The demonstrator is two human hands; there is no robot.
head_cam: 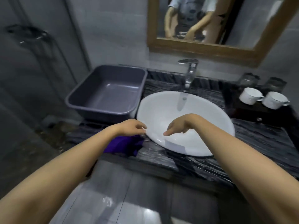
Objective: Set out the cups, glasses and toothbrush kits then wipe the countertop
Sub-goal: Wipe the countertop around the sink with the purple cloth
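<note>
Two white cups (pixel 250 98) (pixel 274 100) lie tipped on a dark tray (pixel 252 109) at the right of the dark stone countertop (pixel 262 139). Behind them stand two clear glasses (pixel 248 80) (pixel 275 84). A purple cloth (pixel 124 145) lies on the counter left of the white basin (pixel 208 110). My left hand (pixel 131 127) hovers just above the cloth at the basin's rim, fingers apart. My right hand (pixel 178 126) hangs over the basin, fingers loose and holding nothing. No toothbrush kits are visible.
An empty grey plastic tub (pixel 80 101) sits at the counter's back left. A chrome faucet (pixel 189 75) rises behind the basin. A wood-framed mirror (pixel 202 49) hangs on the wall. Grey floor tiles lie below the counter's front edge.
</note>
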